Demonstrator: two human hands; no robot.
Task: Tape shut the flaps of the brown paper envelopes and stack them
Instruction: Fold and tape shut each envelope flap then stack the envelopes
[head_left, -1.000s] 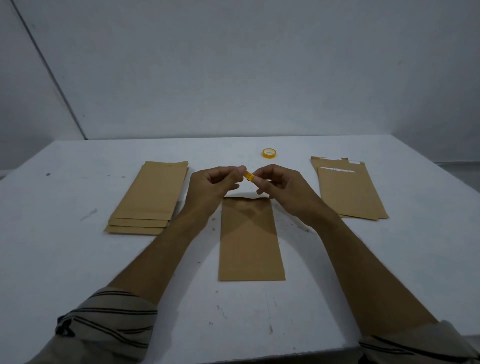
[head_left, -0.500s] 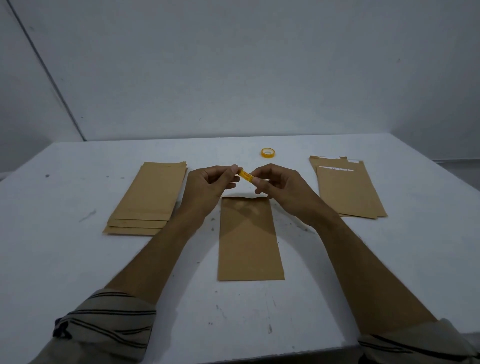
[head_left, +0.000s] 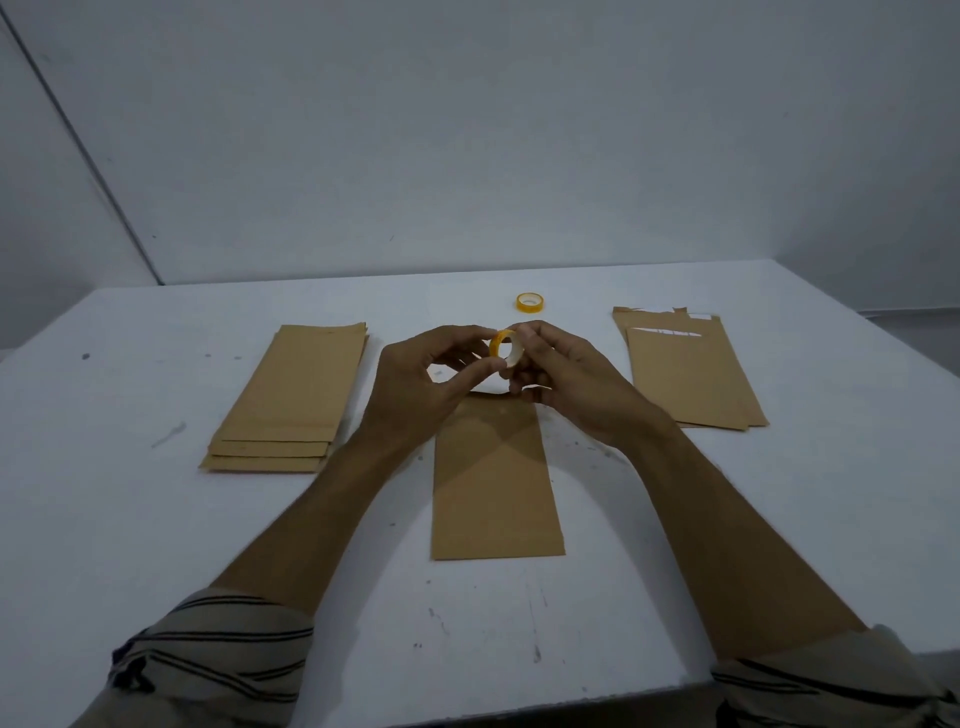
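Head view, taping step. At the middle of the frame the left hand (head_left: 431, 384) and right hand (head_left: 566, 379) meet around a small yellow tape roll (head_left: 506, 349), raised above the worktop (head_left: 156, 545). Both grips are closed on the roll: the left pinches its left rim between thumb and forefinger, and the right fingers curl round its right side. No free strip of tape can be made out.

Directly below the hands lies the centre envelope (head_left: 496, 483), flat and lengthwise, with its upper end partly hidden by the fingers; whether its flap is folded down cannot be told. A left pile (head_left: 291, 400) of brown envelopes lies at centre left, fanned slightly at its lower end. A right pile (head_left: 691, 374) lies at centre right, with pale strips at its upper ends, probably the finished ones. A second roll (head_left: 529, 302) rests on the worktop just above the hands.

Step in hand, as judged: finding and lifting the tape's free end, before any strip is drawn.

The next move calls for a fingernail catch on the end, a short pull while the other hand steadies the roll, and a clean tear. The strip then goes across the flap edge of the centre envelope.
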